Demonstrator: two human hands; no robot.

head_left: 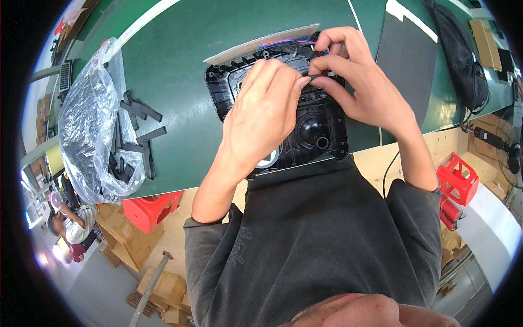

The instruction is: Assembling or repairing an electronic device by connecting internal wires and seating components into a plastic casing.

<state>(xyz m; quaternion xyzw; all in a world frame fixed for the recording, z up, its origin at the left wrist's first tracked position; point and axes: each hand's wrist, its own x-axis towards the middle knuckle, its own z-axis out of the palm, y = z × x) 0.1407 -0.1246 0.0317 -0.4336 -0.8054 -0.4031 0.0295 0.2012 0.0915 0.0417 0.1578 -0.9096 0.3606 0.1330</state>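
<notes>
Both hands worked on the black housing (318, 128); the left hand (264, 109) and right hand (359, 82) pinched one small strip (317, 77) together at its top, seemingly not yet seated; more strips (143, 111) lay unused.

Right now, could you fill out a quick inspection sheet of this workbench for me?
Surface: green table, grey mat at right.
Job's things: black moulded plastic housing with a pale flat panel behind it.
Clutter: clear plastic bag, black strips spilling from it.
Hands: left hand and right hand pinch a small part over the housing.
Cables: red and blue wires at the housing's top edge.
Surroundings: red stools, cardboard, black bag.
</notes>
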